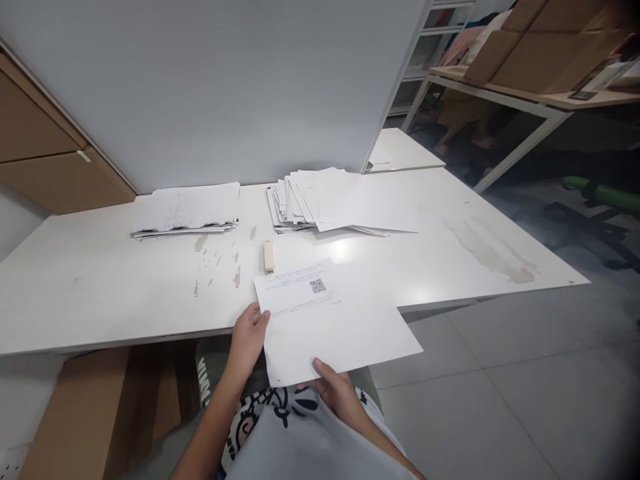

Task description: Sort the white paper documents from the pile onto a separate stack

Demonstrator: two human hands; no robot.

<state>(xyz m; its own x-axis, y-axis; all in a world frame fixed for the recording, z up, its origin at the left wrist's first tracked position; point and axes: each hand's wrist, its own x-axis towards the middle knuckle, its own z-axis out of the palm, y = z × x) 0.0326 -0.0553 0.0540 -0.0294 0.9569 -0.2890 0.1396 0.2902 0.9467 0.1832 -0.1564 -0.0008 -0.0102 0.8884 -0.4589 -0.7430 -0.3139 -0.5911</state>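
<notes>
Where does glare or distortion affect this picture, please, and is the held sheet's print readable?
In the head view, glare spots the table just beyond the sheet held in the left hand and right hand; the wide lens bows the table's edges; the lower right corner darkens; the sheet's print is too soft to read.

both hands (pixel 249 340) grip one sheet (pixel 335 327) — desk edge.
</notes>
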